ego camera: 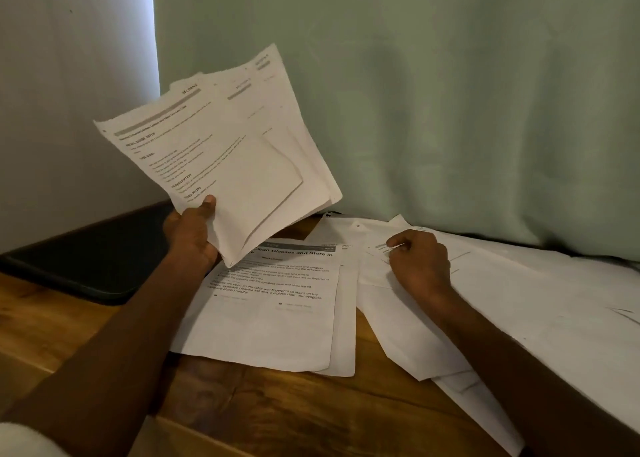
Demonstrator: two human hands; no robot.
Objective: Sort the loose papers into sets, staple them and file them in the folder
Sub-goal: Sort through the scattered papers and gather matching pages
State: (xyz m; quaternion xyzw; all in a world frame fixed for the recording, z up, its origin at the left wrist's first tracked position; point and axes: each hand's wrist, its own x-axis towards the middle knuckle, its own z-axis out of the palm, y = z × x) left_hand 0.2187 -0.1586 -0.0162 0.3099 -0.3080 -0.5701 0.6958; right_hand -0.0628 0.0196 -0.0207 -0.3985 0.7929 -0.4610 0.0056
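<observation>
My left hand (pixel 192 233) grips a fanned bunch of printed sheets (pixel 228 151) by its lower corner and holds it up above the wooden table (pixel 277 411), thumb on the top page. My right hand (pixel 417 262) rests on a loose sheet (pixel 375 266) at the right and pinches its top edge between curled fingers. A small pile headed "Clean Glasses and Store in" (pixel 277 311) lies flat between my forearms. More white papers (pixel 519 304) are spread over the right side. A dark folder (pixel 93 252) lies flat at the left. No stapler is in view.
A pale green curtain (pixel 450 110) hangs right behind the table, its hem touching the papers. A white wall (pixel 69 92) closes off the left. Bare wood shows at the front and front left of the table.
</observation>
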